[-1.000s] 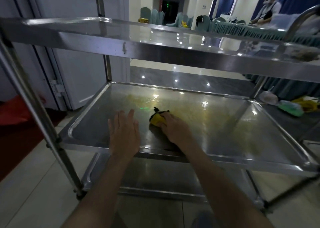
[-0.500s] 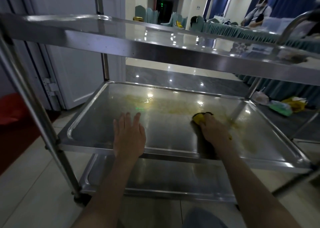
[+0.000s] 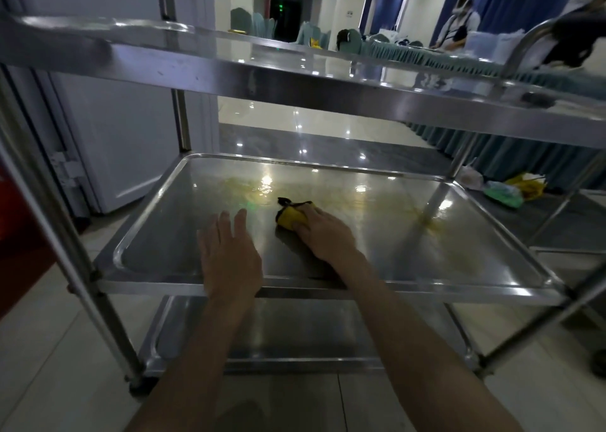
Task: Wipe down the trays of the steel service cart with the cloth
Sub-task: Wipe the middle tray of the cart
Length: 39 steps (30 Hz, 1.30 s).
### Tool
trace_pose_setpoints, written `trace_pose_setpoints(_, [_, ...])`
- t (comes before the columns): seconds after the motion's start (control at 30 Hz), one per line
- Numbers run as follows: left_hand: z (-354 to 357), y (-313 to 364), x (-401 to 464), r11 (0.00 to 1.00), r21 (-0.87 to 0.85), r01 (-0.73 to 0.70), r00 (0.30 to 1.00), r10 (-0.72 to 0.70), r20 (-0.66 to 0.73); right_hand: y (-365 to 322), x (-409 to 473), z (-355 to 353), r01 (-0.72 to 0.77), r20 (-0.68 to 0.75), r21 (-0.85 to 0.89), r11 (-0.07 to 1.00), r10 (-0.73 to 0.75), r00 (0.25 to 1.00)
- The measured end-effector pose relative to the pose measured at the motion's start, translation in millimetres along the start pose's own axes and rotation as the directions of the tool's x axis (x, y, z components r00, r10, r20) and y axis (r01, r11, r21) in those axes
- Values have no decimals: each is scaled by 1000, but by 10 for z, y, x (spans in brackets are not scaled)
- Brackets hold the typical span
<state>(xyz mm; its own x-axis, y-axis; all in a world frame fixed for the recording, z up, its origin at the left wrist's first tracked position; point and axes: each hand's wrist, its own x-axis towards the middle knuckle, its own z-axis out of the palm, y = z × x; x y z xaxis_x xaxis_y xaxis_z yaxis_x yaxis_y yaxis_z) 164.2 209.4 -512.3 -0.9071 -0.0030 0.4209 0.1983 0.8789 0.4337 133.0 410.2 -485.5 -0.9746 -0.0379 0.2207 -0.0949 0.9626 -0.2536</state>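
The steel service cart has three trays: a top tray [image 3: 328,83], a middle tray [image 3: 426,254] and a bottom tray [image 3: 295,333]. My right hand [image 3: 324,231] grips a bunched yellow cloth [image 3: 288,216] with a dark edge and presses it on the middle tray near its centre. Yellowish smears [image 3: 426,221] streak the tray's far and right parts. My left hand [image 3: 229,257] lies flat, fingers straight, on the middle tray's front left, over its near rim.
A white door [image 3: 124,120] stands behind the cart on the left. Crumpled rubbish [image 3: 505,192] lies on the floor at the right, under skirted tables [image 3: 459,60]. A person [image 3: 459,21] stands far right. The cart's steel posts [image 3: 72,234] frame the trays.
My right hand has swept the cloth from the tray's right-of-centre back leftward to the middle, close to my left hand. The left hand has stayed flat on the tray's front.
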Motion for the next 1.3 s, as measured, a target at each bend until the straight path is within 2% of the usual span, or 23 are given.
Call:
trace_pose_setpoints(0.1, [-13, -37, 10, 999, -38, 9, 1000, -9, -6, 712, -222, -241, -156, -41, -20, 988, 155, 987])
trace_pose_setpoints(0.23, [-6, -11, 23, 1000, -19, -5, 1000, 4, -14, 1595, -584, -564, -356, -102, -44, 934, 350, 931])
trace_pose_setpoints(0.33, [-5, -15, 19, 1000, 2, -19, 999, 19, -37, 1951, -743, -672, -458, -124, -43, 888, 450, 884])
trace_pose_setpoints(0.43, [-42, 31, -73, 999, -27, -34, 992, 30, -124, 1940, -750, -703, -461, -111, -45, 886, 455, 884])
trace_pose_setpoints(0.5, [-56, 276, -130, 992, -71, -102, 979, 88, -182, 1740, -726, -681, -433, -90, -52, 900, 427, 900])
trace_pose_setpoints(0.57, [43, 712, -139, 978, -113, -174, 969, 150, -196, 1461, -696, -591, -328, -78, -66, 942, 323, 943])
trace_pose_setpoints(0.63, [230, 1187, -105, 971, -132, -199, 973, 180, -141, 1160, -692, -501, -197, -72, -72, 978, 192, 979])
trace_pose_setpoints(0.73, [551, 1566, -46, 984, -106, -145, 989, 141, -45, 994, -708, -454, -43, -61, -99, 994, 37, 997])
trace_pose_setpoints(0.87, [764, 1499, -108, 1000, -26, 2, 1000, -2, -5, 1265, -720, -495, -15, -29, -87, 996, 13, 1000])
trace_pose_setpoints(0.97, [801, 1500, -139, 997, 60, -52, 998, 54, -33, 1673, -775, -593, -59, -27, -47, 997, 57, 998])
trace_pose_setpoints(1.1, [783, 1490, -143, 997, 55, -44, 998, 47, -49, 2483, -948, -842, -202, -76, -10, 979, 201, 977])
trace_pose_setpoints(1.23, [765, 1499, -152, 995, 73, -65, 995, 70, -66, 3190, -1117, -1096, -416, -116, 22, 909, 416, 902])
trace_pose_setpoints(1.3, [756, 1520, -162, 995, 68, -69, 995, 74, -70, 3304, -1149, -1133, -470, -155, -10, 882, 463, 873])
